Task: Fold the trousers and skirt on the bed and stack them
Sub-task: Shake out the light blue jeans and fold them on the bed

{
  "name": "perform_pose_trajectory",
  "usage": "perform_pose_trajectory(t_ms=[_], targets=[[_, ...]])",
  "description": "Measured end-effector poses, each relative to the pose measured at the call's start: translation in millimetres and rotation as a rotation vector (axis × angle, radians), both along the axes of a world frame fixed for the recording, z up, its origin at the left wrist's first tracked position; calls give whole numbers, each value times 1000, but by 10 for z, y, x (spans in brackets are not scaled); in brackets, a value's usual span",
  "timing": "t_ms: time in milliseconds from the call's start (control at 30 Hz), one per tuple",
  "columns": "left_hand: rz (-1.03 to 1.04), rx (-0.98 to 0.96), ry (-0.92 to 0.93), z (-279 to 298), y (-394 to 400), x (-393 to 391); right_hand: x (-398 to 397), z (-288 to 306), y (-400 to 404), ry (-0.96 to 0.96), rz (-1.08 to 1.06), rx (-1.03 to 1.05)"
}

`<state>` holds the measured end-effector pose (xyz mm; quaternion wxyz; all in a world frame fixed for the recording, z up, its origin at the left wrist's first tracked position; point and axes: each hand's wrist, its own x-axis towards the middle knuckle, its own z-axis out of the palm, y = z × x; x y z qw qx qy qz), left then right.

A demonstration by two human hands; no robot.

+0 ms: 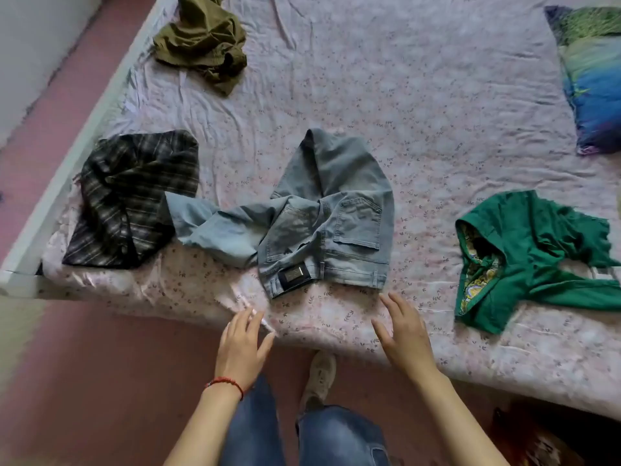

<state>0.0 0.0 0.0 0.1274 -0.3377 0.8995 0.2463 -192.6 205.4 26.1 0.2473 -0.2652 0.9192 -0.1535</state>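
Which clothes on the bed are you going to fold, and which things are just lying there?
For folding:
light blue jeans
dark plaid garment
olive garment
green garment, though I cannot tell which one is the skirt

Just lying there:
colourful pillow
flowered bedsheet

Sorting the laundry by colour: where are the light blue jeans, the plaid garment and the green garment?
light blue jeans (357, 218), head view, on the back pocket.
plaid garment (131, 196), head view, mid-fabric.
green garment (537, 243), head view, on its middle.

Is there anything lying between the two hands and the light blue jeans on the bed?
Nothing visible. Only bare floral sheet separates the left hand and right hand from the waistband of the light blue jeans.
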Motion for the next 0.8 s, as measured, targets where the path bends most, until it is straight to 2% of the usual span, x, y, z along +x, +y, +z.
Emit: perform_pose_trajectory(t_ms=[67, 167, 400, 600, 800], targets=[[130, 125, -76, -236, 30, -107, -172, -263, -20, -43, 1, 26], [175, 148, -114, -744, -9, -241, -398, -789, -80, -94, -7, 70], [319, 215, -65, -1811, -191, -611, -610, -2014, -250, -82, -145, 66], [504, 239, 12, -2383, -265, -744, -804, -2486, -264, 45, -399, -48], [676, 222, 134, -2651, -359, -860, -1030, -2825, -331, -7, -345, -94]])
